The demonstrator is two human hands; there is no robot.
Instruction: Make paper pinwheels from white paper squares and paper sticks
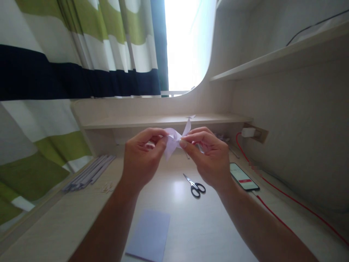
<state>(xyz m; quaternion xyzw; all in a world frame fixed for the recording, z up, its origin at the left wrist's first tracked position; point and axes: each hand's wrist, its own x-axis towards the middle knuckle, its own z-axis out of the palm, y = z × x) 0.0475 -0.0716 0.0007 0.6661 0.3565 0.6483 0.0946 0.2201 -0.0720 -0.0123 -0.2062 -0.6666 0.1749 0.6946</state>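
A pale lilac paper pinwheel (171, 143) is raised above the desk, between my two hands. My left hand (145, 154) pinches its left side between thumb and fingers. On the other side my right hand (208, 153) grips it near the centre, thumb pressed on the paper. One pointed blade sticks up beside the right fingers and another points down. Black-handled scissors (195, 186) lie on the desk below the hands. Closer to me rests a flat stack of lilac paper (149, 234). The fingers cover part of the pinwheel's folds.
Several rolled paper sticks (88, 174) lie at the left, near some small pale pieces (107, 187). To the right a phone (244, 177) is plugged into a red cable (275, 214), below a white charger (248, 132). A low shelf (131, 121) runs along the back.
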